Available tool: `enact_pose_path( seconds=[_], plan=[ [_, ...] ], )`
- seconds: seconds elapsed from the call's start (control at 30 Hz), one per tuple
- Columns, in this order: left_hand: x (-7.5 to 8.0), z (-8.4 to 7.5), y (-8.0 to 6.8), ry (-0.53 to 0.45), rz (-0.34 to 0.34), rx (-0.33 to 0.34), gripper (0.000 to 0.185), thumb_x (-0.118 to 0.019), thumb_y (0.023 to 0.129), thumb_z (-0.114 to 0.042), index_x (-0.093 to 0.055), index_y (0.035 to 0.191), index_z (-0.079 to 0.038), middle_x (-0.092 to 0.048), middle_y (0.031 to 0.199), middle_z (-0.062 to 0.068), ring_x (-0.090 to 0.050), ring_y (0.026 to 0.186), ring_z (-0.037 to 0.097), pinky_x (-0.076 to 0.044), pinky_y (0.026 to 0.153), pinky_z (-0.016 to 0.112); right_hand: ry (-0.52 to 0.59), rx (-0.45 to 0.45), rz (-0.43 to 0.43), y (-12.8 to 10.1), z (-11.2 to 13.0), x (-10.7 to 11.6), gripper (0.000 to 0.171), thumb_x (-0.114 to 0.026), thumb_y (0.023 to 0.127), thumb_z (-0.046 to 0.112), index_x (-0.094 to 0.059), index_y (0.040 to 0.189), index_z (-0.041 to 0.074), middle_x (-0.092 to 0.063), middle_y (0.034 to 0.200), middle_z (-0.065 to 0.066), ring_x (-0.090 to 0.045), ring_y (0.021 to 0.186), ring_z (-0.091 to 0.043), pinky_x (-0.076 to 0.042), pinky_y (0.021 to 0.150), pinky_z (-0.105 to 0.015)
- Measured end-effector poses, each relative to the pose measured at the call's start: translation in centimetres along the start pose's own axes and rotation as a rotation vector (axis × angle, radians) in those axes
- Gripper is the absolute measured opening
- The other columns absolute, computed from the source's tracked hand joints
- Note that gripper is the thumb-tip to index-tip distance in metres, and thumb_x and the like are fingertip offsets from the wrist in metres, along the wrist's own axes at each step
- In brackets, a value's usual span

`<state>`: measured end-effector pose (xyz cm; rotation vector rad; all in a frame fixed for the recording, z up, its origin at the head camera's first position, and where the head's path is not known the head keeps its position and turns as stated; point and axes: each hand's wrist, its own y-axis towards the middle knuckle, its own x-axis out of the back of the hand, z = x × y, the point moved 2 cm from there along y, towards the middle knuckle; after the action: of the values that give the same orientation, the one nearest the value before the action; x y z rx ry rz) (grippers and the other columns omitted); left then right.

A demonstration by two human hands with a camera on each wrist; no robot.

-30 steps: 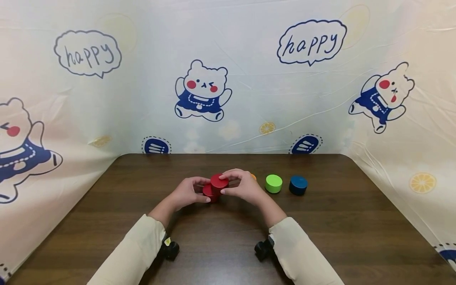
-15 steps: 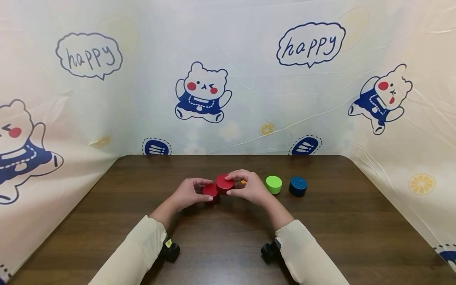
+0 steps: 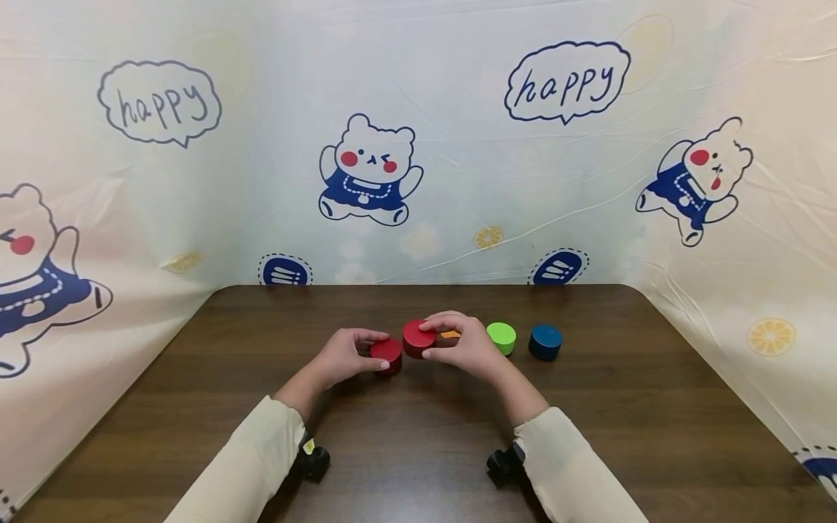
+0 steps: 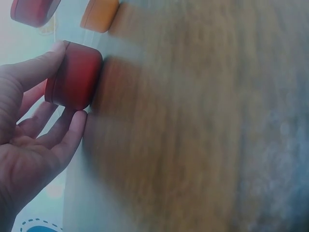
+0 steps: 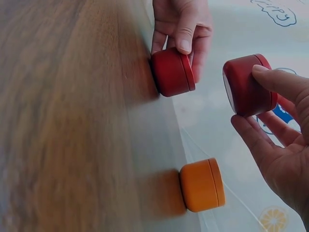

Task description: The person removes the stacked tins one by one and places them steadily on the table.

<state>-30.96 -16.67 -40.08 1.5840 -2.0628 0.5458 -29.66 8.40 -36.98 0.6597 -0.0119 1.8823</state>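
Observation:
Two small round red tins, each with a lid seam near the top, are in my hands. My left hand (image 3: 341, 354) grips the left red tin (image 3: 386, 354) between thumb and fingers, and this tin stands upright on the table. With thumb and fingertips my right hand (image 3: 469, 346) holds the other red tin (image 3: 418, 338) a little to the right and higher. In the right wrist view this held tin (image 5: 246, 86) is raised off the wood, its underside partly showing. A gap separates it from the left tin (image 5: 171, 72).
Behind my right fingers stands an orange tin (image 3: 450, 335), partly hidden in the head view but whole in the right wrist view. Farther right are a green tin (image 3: 501, 338) and a blue tin (image 3: 546, 342). A printed cloth (image 3: 458, 181) encloses the brown wooden table (image 3: 405, 450).
My right hand has moved right with its red tin, from over the left tin to beside it. The left hand and its tin stay put. More of the orange tin shows.

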Motion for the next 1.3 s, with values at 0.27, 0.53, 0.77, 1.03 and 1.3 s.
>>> enact_pose_path(
  seconds=[0.27,0.53,0.77,1.03,1.3],
  plan=[
    [0.1,0.0,-0.1,0.016,-0.003,0.005,0.052,-0.085,0.077,-0.023,-0.068,0.125,-0.018,-0.065,0.121,0.004,-0.059,0.109,0.025,-0.054,0.089,0.039,-0.039,-0.013,-0.015,-0.5,0.1,0.8,0.039,-0.082,0.078,0.011,-0.072,0.114,0.022,-0.061,0.125,0.001,-0.056,0.113,-0.023,-0.054,0.089,-0.039],
    [-0.1,0.3,0.0,0.006,-0.004,0.024,0.052,-0.084,0.077,-0.024,-0.067,0.126,-0.02,-0.065,0.122,0.004,-0.058,0.11,0.025,-0.055,0.084,0.036,-0.02,-0.007,-0.011,-1.3,0.2,1.6,0.04,-0.082,0.078,0.008,-0.071,0.115,0.017,-0.06,0.126,-0.004,-0.056,0.113,-0.027,-0.054,0.088,-0.041],
    [-0.1,0.2,-0.1,0.002,-0.009,0.018,0.052,-0.085,0.077,-0.024,-0.068,0.125,-0.019,-0.065,0.122,0.004,-0.059,0.11,0.025,-0.055,0.084,0.036,-0.022,0.001,-0.023,-2.1,0.2,2.3,0.042,-0.082,0.077,0.005,-0.071,0.115,0.017,-0.059,0.125,-0.004,-0.055,0.115,-0.028,-0.052,0.09,-0.05],
    [-0.1,0.1,-0.1,-0.009,-0.009,0.022,0.052,-0.085,0.077,-0.023,-0.067,0.126,-0.018,-0.064,0.122,0.004,-0.058,0.11,0.026,-0.055,0.083,0.036,-0.023,0.007,-0.033,-2.8,-0.1,3.1,0.041,-0.082,0.078,0.007,-0.07,0.116,0.017,-0.059,0.125,-0.004,-0.057,0.113,-0.027,-0.051,0.091,-0.053],
    [-0.1,0.1,-0.2,-0.017,-0.008,0.017,0.052,-0.084,0.077,-0.022,-0.067,0.126,-0.018,-0.064,0.122,0.005,-0.057,0.11,0.027,-0.055,0.082,0.036,-0.014,-0.015,-0.041,-3.2,-0.6,4.1,0.041,-0.082,0.078,0.005,-0.07,0.116,0.014,-0.058,0.127,-0.008,-0.054,0.118,-0.03,-0.051,0.091,-0.049]
  ],
)
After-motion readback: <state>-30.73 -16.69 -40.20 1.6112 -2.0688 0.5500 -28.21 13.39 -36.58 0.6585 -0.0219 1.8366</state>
